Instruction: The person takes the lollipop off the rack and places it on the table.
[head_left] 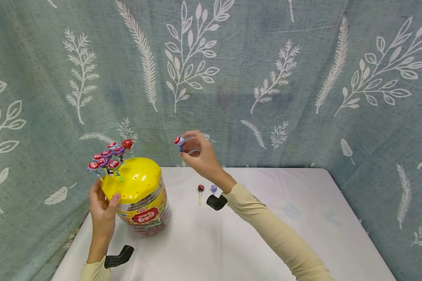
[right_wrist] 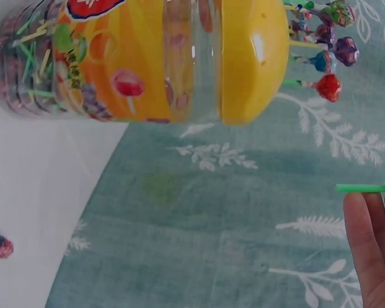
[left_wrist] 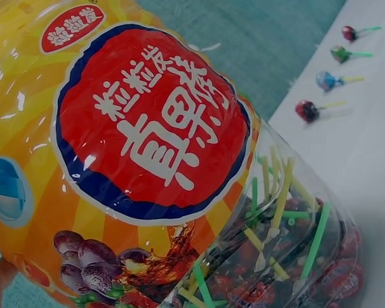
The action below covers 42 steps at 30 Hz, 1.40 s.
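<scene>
A large clear candy jar (head_left: 145,214) with a yellow lid (head_left: 140,175) stands at the left of the table. Several wrapped lollipops (head_left: 103,153) stick up from holes on the lid's left side. My left hand (head_left: 103,207) grips the jar at its lid, thumb over the rim and the other fingers partly hidden behind it. To the right of the jar and above the table, my right hand (head_left: 202,154) pinches a lollipop (head_left: 179,141) with a blue and red wrapper. Its green stick (right_wrist: 359,188) points out from the fingertips in the right wrist view.
Loose lollipops (head_left: 201,189) lie on the white tabletop right of the jar; the left wrist view shows several in a row, one blue (left_wrist: 329,81). More lollipops (left_wrist: 276,244) fill the jar's bottom. A leaf-patterned curtain (head_left: 232,78) hangs behind the table.
</scene>
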Each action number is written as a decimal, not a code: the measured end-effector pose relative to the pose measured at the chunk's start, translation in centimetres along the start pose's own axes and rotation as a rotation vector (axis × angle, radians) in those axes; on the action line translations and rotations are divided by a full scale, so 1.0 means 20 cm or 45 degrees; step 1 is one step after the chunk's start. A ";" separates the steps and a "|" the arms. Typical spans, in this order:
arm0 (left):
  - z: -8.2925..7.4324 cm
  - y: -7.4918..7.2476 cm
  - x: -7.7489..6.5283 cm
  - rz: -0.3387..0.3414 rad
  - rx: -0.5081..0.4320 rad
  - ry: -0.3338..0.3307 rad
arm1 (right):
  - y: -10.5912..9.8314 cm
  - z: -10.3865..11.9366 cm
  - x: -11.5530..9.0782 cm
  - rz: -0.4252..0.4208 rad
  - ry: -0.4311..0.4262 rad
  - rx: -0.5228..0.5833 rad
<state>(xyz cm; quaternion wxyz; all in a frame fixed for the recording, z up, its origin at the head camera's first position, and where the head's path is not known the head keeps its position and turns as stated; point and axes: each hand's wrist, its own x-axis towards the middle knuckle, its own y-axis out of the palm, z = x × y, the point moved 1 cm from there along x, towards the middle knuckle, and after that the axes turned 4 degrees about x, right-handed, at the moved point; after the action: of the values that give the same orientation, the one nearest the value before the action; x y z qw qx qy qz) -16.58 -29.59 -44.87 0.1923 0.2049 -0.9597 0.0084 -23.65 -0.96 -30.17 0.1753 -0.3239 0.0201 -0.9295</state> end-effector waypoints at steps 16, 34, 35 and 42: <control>0.00 0.01 0.00 0.011 0.026 0.040 | -0.18 -0.04 -0.10 -0.048 0.020 -0.013; 0.01 0.00 0.00 0.011 0.031 0.051 | -0.39 -0.11 -0.25 -0.112 0.184 -0.073; 0.01 0.00 0.00 0.011 0.031 0.054 | -0.40 -0.12 -0.26 -0.117 0.195 -0.081; 0.00 0.00 0.00 0.015 0.046 0.044 | -0.51 -0.20 -0.34 -0.158 0.248 -0.133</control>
<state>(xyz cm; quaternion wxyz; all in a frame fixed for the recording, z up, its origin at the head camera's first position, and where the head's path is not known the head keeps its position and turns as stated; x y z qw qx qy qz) -16.68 -29.57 -44.92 0.2052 0.2024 -0.9571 0.0304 -24.34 10.55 -35.89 0.0975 -0.2414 0.0655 -0.9633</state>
